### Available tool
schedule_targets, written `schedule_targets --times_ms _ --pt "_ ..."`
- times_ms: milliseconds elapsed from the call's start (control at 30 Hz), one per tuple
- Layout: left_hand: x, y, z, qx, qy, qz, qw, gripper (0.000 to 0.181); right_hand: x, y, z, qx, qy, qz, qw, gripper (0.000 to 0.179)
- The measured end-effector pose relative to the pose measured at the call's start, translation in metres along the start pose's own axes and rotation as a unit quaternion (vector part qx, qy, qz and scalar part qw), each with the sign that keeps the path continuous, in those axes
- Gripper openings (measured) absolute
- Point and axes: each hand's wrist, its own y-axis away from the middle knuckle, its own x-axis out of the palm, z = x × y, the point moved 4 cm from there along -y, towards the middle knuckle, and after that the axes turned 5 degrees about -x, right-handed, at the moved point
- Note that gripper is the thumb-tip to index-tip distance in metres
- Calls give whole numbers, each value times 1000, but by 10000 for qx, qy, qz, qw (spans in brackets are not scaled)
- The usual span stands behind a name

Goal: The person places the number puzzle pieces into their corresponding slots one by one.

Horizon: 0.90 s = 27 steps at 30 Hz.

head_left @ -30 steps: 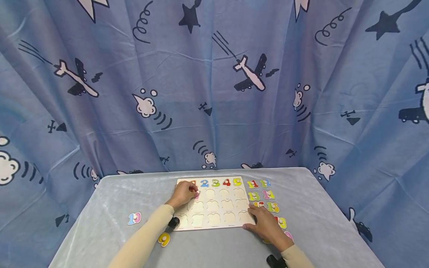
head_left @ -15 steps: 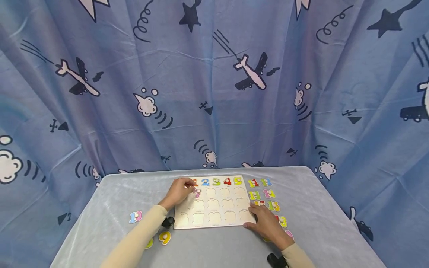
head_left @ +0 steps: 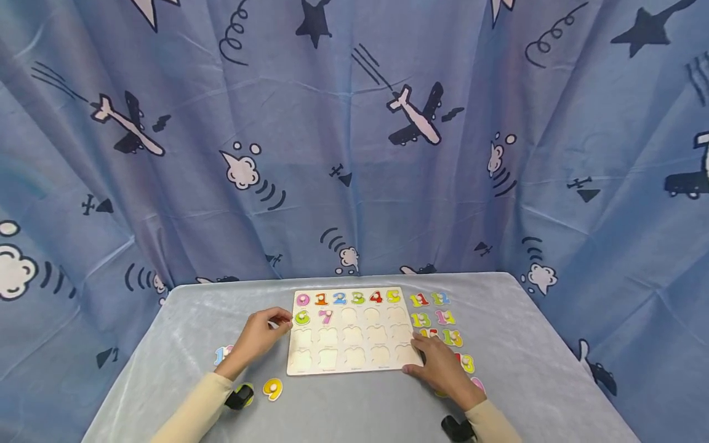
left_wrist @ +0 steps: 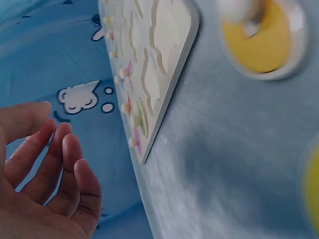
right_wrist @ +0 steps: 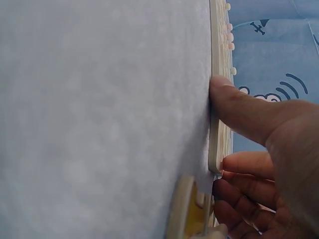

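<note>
A wooden number puzzle board (head_left: 362, 326) lies on the table, with the numbers 0 to 5 in its top row. Below them sit a green 6 (head_left: 301, 318) and a pink 7 (head_left: 325, 317). My left hand (head_left: 257, 335) hovers just off the board's left edge, fingers loosely bent and holding nothing; the left wrist view shows the gap between thumb and fingers. At the near right corner my right hand (head_left: 440, 363) grips the board, thumb (right_wrist: 234, 102) against the front edge and fingers along the side.
Left of the board lie a yellow 9 (head_left: 272, 389), a blue-and-pink 10 (head_left: 221, 355) partly behind the left hand, and a yellow-green piece (head_left: 252, 394) mostly covered by the wrist camera. Several two-digit pieces, including an 11 (head_left: 419, 299), line the right side. A curtain (head_left: 354, 154) hangs behind.
My left hand has let go of the pink 7 in the second row and drawn back left and toward me, uncovering the 0 and the 6. The right hand stays at the corner.
</note>
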Motion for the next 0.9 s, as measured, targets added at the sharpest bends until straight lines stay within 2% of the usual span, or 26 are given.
schedule_targets --times_ms 167,367,467,533,633,700,767,900 --pt "-17 28 8 -126 -60 -146 9998 11 -2 -2 1 -70 -21 -55 10000 70" --pt "-28 57 32 -467 -175 52 9987 9 -1 -2 0 -78 8 36 10000 71" --pt "-32 70 46 -565 -180 356 9976 8 -1 -2 -1 -84 10 19 10000 72" --pt "-35 78 54 -559 -109 671 9961 10 -1 -2 -1 -93 9 22 10000 72" --pt "-37 90 65 -551 49 1219 9910 14 0 -2 -2 -104 7 50 9999 72" --pt "-38 96 71 -569 183 1460 9875 16 0 -2 -3 -70 13 57 10000 73" --pt "-38 101 74 -582 264 1560 9857 17 0 -2 -3 -60 35 41 10000 72" --pt "-39 103 75 -618 241 1564 9855 17 1 -2 -2 -62 33 27 10000 72"
